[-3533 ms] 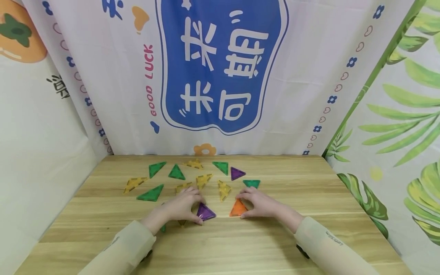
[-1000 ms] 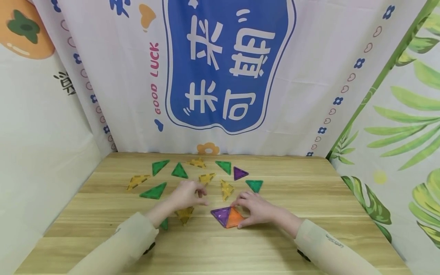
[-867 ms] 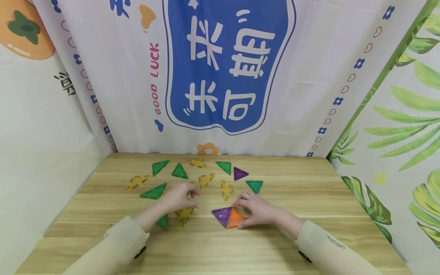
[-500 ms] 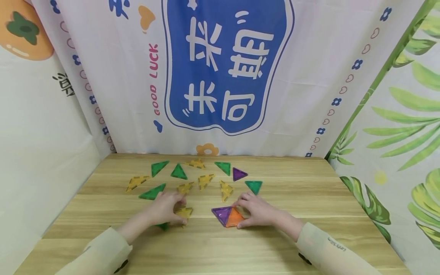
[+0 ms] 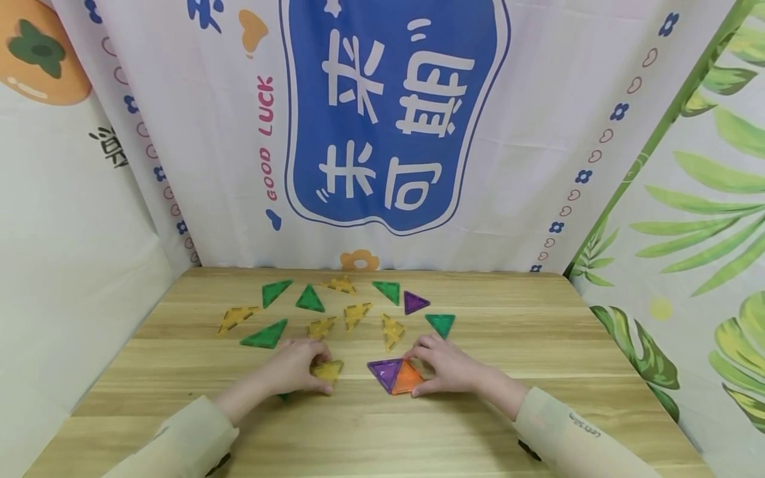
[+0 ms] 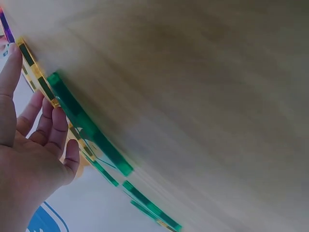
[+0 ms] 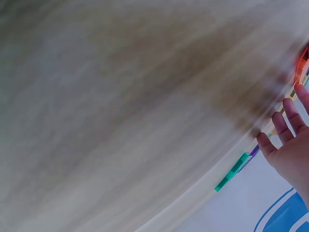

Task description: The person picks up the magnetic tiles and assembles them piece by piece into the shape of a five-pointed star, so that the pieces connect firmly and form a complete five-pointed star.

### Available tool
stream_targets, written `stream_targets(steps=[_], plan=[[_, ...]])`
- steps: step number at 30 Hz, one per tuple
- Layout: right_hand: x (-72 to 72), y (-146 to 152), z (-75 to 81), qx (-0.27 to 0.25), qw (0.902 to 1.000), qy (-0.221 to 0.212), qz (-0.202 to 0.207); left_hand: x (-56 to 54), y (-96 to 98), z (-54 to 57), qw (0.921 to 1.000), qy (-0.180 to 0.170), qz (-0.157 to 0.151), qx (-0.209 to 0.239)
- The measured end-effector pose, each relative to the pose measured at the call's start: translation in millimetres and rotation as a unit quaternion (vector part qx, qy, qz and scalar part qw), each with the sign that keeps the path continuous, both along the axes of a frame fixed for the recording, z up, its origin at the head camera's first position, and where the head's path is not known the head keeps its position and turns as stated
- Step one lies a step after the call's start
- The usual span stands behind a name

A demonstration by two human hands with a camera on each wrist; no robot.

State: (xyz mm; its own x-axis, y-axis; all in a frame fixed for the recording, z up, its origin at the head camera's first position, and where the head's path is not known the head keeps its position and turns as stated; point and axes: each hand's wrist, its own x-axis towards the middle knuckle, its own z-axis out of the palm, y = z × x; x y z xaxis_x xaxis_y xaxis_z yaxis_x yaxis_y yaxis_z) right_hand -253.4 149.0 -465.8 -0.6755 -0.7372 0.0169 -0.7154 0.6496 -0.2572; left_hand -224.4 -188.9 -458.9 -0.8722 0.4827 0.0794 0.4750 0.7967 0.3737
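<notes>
Simultaneously pinches a yellow triangle (image 5: 330,373) in the left hand (image 5: 293,366) and an orange triangle (image 5: 408,379) in the right hand (image 5: 447,365) at a wooden table (image 5: 418,438). Narrows the left thumb and fingers to opposite sides of the yellow triangle, just left of the table's middle. Spans the orange triangle from its far corner to its near edge with right finger and thumb, slightly right of the middle. Has a purple triangle (image 5: 385,372) lying edge to edge with the orange one, touching its left side and set apart from the yellow triangle. Hides most of a green triangle (image 5: 283,398) behind the left hand, on the near left. Faces more loose pieces toward the far side, among them a large green triangle (image 5: 266,334) on the left, a small purple triangle (image 5: 415,302) far right of the middle, and a teal triangle (image 5: 440,324) just beyond the right hand. Wears pale sleeves (image 5: 574,431). Sits before a white cloth (image 5: 532,133) with a blue panel (image 5: 391,93), beside a leaf-printed cloth (image 5: 705,199) on the right.
</notes>
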Motion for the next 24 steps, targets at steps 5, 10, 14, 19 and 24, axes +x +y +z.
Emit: stream_targets(steps=[5, 10, 14, 19, 24], plan=[[0.0, 0.6, -0.1, 0.002, 1.0000, -0.002, -0.001, -3.2, 9.2, 2.7, 0.9996, -0.019, -0.023, 0.000], [-0.6, 0.8, -0.3, 0.001, 1.0000, -0.004, -0.001, -8.3, 13.5, 3.5, 0.9965, -0.030, -0.077, -0.003], [-1.1, 0.7, -0.2, 0.003, 1.0000, -0.001, -0.001, -8.2, 15.6, 5.0, 0.9947, -0.027, -0.099, 0.002], [-1.1, 0.4, -0.2, 0.006, 1.0000, -0.002, 0.002, -5.4, 14.6, 1.4, 0.9990, -0.008, -0.044, 0.009], [-1.1, 0.6, -1.1, 0.004, 1.0000, -0.002, 0.002, -5.5, 13.8, -4.0, 0.9994, 0.004, -0.033, 0.005]])
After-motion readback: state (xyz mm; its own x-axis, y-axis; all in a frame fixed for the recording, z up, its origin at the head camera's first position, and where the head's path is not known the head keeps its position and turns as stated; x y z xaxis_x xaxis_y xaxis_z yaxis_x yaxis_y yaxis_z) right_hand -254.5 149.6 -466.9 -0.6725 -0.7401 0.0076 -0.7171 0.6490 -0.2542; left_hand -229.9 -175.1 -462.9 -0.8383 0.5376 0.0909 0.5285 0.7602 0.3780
